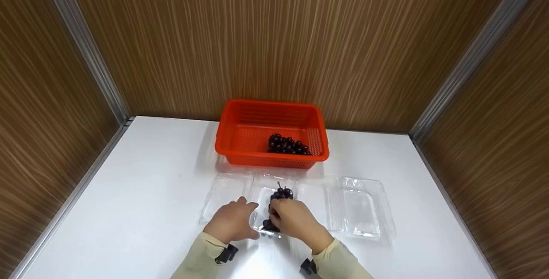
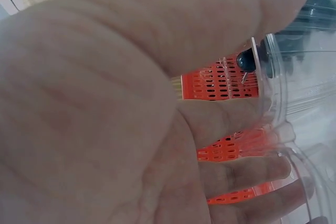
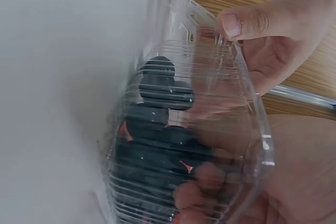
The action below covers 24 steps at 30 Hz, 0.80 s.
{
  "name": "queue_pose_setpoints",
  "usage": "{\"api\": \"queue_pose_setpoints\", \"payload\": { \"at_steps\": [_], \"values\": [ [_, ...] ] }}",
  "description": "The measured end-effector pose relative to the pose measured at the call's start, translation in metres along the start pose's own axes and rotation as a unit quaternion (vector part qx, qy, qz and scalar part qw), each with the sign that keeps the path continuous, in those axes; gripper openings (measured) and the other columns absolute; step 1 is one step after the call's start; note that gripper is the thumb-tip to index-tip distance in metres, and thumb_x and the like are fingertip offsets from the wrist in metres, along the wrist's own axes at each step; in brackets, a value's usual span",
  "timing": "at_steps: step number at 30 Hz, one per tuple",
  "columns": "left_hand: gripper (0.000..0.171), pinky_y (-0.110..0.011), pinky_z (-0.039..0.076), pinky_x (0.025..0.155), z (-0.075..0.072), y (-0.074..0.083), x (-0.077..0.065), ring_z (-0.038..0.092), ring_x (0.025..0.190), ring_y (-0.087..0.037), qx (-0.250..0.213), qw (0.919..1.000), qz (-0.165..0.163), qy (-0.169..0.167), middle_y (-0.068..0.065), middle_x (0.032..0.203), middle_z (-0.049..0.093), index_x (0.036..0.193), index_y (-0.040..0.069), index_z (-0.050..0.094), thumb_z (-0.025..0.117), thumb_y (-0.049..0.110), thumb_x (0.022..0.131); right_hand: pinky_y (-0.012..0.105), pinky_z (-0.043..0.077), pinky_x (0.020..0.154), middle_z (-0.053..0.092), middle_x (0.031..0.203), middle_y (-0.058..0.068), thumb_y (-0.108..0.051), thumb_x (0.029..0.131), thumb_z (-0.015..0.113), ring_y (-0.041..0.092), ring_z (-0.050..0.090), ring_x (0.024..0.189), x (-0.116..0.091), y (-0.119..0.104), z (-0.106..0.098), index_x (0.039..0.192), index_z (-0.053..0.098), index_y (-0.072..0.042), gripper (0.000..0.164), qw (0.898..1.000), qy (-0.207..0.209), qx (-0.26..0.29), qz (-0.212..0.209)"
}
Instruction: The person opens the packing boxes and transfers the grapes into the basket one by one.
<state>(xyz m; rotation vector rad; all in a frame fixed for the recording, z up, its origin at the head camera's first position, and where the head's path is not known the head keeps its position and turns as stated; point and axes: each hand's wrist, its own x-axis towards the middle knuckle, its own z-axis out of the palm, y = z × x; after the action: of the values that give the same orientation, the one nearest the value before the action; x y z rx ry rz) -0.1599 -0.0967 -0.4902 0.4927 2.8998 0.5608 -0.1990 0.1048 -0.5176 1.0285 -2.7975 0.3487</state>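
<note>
A clear plastic clamshell container lies open in front of me, with a bunch of dark grapes inside. My left hand holds the container's near left corner, the thumb on the rim. In the left wrist view its other fingers reach along the container's side. My right hand is down in the container, its curled fingers gripping the grapes. Through the clear wall in the right wrist view, its fingertips show against the grapes.
Behind the container stands a red plastic basket with more dark grapes in its right part. A second clear container lies open to the right. Wood-patterned panels enclose the white table at the back and sides.
</note>
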Motion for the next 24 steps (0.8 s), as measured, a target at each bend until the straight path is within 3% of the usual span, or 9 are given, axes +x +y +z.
{"api": "queue_pose_setpoints", "payload": {
  "at_steps": [9, 17, 24],
  "values": [
    [0.076, -0.053, 0.056, 0.080, 0.000, 0.001, 0.000, 0.066, 0.094, -0.040, -0.003, 1.0000, 0.002, 0.006, -0.020, 0.115, 0.064, 0.132, 0.003, 0.067, 0.092, 0.036, 0.069, 0.035, 0.050, 0.056, 0.058, 0.070, -0.004, -0.011, 0.079, 0.078, 0.013, 0.053, 0.060, -0.004, -0.001, -0.009, 0.074, 0.064, -0.014, 0.015, 0.998, 0.035, 0.033, 0.042],
    [0.078, -0.054, 0.056, 0.082, -0.001, 0.002, -0.001, 0.065, 0.096, -0.040, 0.001, 1.0000, -0.003, 0.005, -0.020, 0.117, 0.064, 0.133, 0.003, 0.067, 0.092, 0.036, 0.067, 0.034, 0.044, 0.052, 0.055, 0.064, -0.005, -0.014, 0.078, 0.079, 0.013, 0.048, 0.056, -0.005, 0.001, -0.013, 0.076, 0.060, -0.013, 0.019, 0.998, 0.026, 0.034, 0.054],
    [0.081, -0.057, 0.054, 0.086, -0.002, 0.002, -0.001, 0.065, 0.101, -0.043, -0.011, 0.9998, -0.011, -0.013, -0.022, 0.122, 0.063, 0.138, 0.004, 0.063, 0.090, 0.044, 0.073, 0.031, 0.042, 0.052, 0.054, 0.065, -0.007, -0.014, 0.078, 0.078, 0.011, 0.047, 0.057, -0.005, 0.003, -0.012, 0.078, 0.060, -0.015, 0.017, 0.997, 0.029, 0.035, 0.054]
  ]
}}
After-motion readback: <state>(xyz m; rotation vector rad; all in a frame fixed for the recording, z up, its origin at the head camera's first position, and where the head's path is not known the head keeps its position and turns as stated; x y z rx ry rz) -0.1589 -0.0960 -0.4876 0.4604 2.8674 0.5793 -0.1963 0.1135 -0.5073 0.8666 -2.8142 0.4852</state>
